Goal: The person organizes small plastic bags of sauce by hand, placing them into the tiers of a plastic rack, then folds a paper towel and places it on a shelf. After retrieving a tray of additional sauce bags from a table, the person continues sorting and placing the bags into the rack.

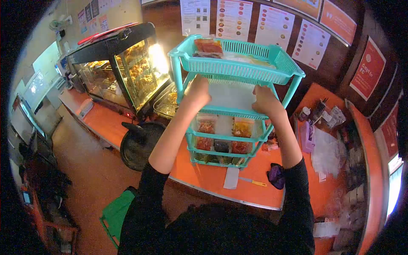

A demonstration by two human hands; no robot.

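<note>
A teal plastic tiered rack (244, 111) stands on the orange counter. Both arms reach into the gap below its top basket (238, 66). My left hand (199, 90) is closed at the left side of the second tier, and my right hand (267, 102) is closed at its right side; the fingertips are partly hidden. Between the hands lies a whitish, translucent sheet-like surface (231, 95). Packets of red food (209, 46) sit in the top basket. Lower tiers hold bagged food, including a yellow-orange packet (242, 128).
A lit glass food warmer (117, 72) stands to the left, with a round black tray (142, 144) near it. On the orange counter (204, 170) lie a yellow-handled knife (258, 183), a white cloth or paper (231, 178) and a dark purple bundle (276, 175). Clear plastic bags (327, 153) lie right.
</note>
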